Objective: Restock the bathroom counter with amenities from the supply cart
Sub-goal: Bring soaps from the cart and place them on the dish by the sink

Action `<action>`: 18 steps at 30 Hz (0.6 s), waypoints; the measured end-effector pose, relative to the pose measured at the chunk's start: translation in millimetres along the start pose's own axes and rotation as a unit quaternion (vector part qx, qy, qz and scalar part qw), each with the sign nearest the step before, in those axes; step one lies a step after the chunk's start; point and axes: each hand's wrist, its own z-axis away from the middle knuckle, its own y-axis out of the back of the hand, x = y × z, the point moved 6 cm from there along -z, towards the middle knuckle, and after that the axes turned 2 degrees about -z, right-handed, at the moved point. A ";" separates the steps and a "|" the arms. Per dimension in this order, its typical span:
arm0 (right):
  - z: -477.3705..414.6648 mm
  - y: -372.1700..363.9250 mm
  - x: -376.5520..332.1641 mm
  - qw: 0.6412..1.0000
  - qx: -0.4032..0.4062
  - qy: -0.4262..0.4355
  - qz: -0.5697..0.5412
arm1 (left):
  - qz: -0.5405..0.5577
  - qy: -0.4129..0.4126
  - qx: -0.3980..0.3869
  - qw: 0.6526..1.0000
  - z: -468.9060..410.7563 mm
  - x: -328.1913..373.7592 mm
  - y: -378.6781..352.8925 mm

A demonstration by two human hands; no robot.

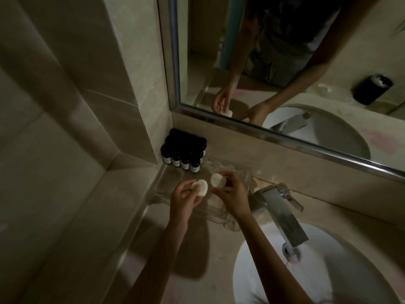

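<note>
Left hand (185, 199) pinches a round white soap (200, 187); right hand (232, 194) pinches another soap (217, 179), both over a clear tray (238, 224) on the counter (153, 238). Dark bottles (183, 152) cluster in the corner; faucet (282, 213) beside white sink (328, 270).

No text can be read anywhere. White labels (185, 166) are borne by the dark bottles (183, 148), but their print is too small and dim to be made out. Faint dark marks are carried by the round white packet (217, 179) held in the right hand (232, 194), and these cannot be deciphered either.
</note>
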 end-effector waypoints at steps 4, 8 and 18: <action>-15.3 -3.0 3.0 0.989 0.057 0.062 0.121 | -0.020 -0.021 0.006 1.000 -6.1 -6.1 9.2; -14.5 -12.1 -1.3 0.983 0.047 0.109 0.136 | -0.018 -0.020 0.030 0.999 -10.6 -13.5 25.1; 58.1 -19.4 10.0 0.991 0.048 0.115 0.057 | 0.030 -0.056 0.059 0.996 26.2 -30.2 61.5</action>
